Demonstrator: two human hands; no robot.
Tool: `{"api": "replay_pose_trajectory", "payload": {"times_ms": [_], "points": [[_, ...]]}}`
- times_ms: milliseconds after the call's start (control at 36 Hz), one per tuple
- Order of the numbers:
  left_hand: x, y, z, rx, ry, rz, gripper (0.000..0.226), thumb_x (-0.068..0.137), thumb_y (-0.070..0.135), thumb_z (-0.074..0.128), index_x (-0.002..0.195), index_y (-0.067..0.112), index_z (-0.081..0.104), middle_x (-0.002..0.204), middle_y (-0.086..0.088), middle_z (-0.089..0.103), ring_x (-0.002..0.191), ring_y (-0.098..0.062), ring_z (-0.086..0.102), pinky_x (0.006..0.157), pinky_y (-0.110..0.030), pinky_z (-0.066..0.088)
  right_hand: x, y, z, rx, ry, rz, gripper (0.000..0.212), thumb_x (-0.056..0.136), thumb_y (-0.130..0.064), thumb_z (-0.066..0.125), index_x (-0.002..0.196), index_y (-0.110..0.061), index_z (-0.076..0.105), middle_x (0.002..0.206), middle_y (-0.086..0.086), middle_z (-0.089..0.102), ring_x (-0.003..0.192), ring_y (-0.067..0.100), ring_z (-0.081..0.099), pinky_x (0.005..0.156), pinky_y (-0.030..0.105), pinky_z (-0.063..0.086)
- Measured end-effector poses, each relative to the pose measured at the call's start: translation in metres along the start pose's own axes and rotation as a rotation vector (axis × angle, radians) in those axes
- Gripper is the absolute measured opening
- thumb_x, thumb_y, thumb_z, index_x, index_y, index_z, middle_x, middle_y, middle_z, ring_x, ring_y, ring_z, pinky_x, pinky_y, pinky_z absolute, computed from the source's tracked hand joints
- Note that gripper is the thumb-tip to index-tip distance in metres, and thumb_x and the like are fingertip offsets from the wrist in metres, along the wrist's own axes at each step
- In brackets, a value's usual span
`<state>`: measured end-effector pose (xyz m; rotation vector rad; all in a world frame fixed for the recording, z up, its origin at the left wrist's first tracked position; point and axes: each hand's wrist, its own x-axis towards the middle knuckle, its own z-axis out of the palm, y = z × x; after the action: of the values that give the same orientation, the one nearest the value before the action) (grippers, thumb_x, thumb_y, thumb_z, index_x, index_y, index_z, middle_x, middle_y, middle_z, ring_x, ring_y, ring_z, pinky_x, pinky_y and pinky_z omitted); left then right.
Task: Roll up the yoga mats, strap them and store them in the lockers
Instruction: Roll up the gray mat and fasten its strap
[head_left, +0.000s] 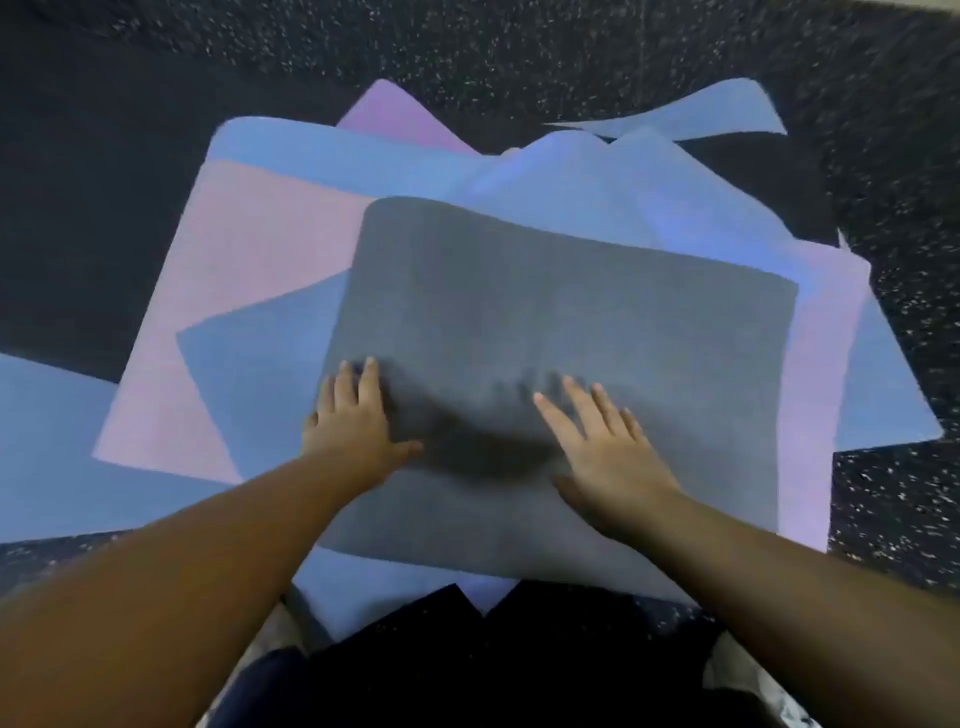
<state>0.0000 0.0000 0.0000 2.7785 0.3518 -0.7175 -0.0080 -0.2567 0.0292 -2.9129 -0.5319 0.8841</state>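
Hands flat on the grey mat (561, 312)
My left hand (353, 415) and right hand (608, 452) both press it with straight fingers, gripping nothing.

Head camera looks steeply down, close over a grey mat (561, 322) on the floor (519, 47)

The grey yoga mat (561, 322) is looking matt and slightly grainy, kinda foamy; the floor (571, 47) is showing as dark speckled rubber.
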Motion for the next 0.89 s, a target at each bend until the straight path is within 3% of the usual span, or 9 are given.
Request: {"api": "replay_pose_trajectory", "payload": {"times_ms": [250, 444, 583, 639, 750, 889], "points": [[0.015, -0.023, 0.012, -0.246, -0.077, -0.120, 0.132, 0.065, 0.052, 0.083, 0.149, 0.040, -0.018, 0.160, -0.018, -0.001, 0.142, -0.043, 0.023, 0.112, -0.055, 0.029, 0.006, -0.007, 0.012, 0.042, -0.045, -0.063, 0.079, 0.098, -0.036, 0.048, 0.151, -0.041, -0.011, 0.161, 0.000, -0.017, 0.149, 0.032, -0.004, 0.119, 0.045, 0.010], [0.014, -0.019, 0.016, -0.291, -0.040, -0.121, 0.141, 0.064, 0.044, 0.087, 0.147, 0.035, -0.026, 0.156, -0.019, 0.012, 0.136, -0.044, 0.033, 0.109, -0.055, 0.033, 0.007, -0.009, 0.016, 0.064, -0.061, -0.097, 0.080, 0.098, -0.035, 0.049, 0.150, -0.042, -0.010, 0.162, 0.000, -0.012, 0.149, 0.028, 0.001, 0.118, 0.043, 0.014], [0.015, -0.019, 0.013, -0.295, -0.025, -0.173, 0.140, 0.065, 0.040, 0.088, 0.148, 0.031, -0.025, 0.160, -0.018, 0.003, 0.141, -0.045, 0.022, 0.113, -0.053, 0.027, 0.005, -0.014, 0.016, 0.085, -0.058, -0.126, 0.080, 0.098, -0.036, 0.050, 0.151, -0.041, -0.009, 0.162, -0.001, -0.010, 0.149, 0.025, 0.004, 0.118, 0.040, 0.016], [0.018, -0.021, 0.011, -0.282, -0.035, -0.204, 0.141, 0.065, 0.043, 0.087, 0.148, 0.029, -0.026, 0.157, -0.017, 0.015, 0.139, -0.043, 0.022, 0.112, -0.052, 0.027, 0.005, -0.016, 0.015, 0.080, -0.047, -0.136, 0.080, 0.098, -0.036, 0.050, 0.151, -0.041, -0.008, 0.162, -0.001, -0.009, 0.149, 0.025, 0.005, 0.118, 0.039, 0.017], [0.021, -0.026, 0.009, -0.283, -0.034, -0.209, 0.134, 0.065, 0.046, 0.085, 0.151, 0.030, -0.016, 0.148, -0.015, 0.038, 0.134, -0.041, 0.029, 0.107, -0.053, 0.033, 0.004, -0.017, 0.014, 0.079, -0.043, -0.146, 0.079, 0.098, -0.035, 0.050, 0.152, -0.040, -0.008, 0.162, 0.000, -0.009, 0.149, 0.026, 0.005, 0.117, 0.039, 0.017], [0.017, -0.027, 0.012, -0.314, 0.007, -0.198, 0.122, 0.066, 0.042, 0.086, 0.150, 0.033, -0.002, 0.143, -0.014, 0.042, 0.131, -0.040, 0.033, 0.104, -0.054, 0.036, 0.005, -0.015, 0.016, 0.090, -0.052, -0.150, 0.080, 0.098, -0.034, 0.050, 0.151, -0.040, -0.009, 0.162, 0.000, -0.009, 0.149, 0.026, 0.003, 0.117, 0.039, 0.017]]}}
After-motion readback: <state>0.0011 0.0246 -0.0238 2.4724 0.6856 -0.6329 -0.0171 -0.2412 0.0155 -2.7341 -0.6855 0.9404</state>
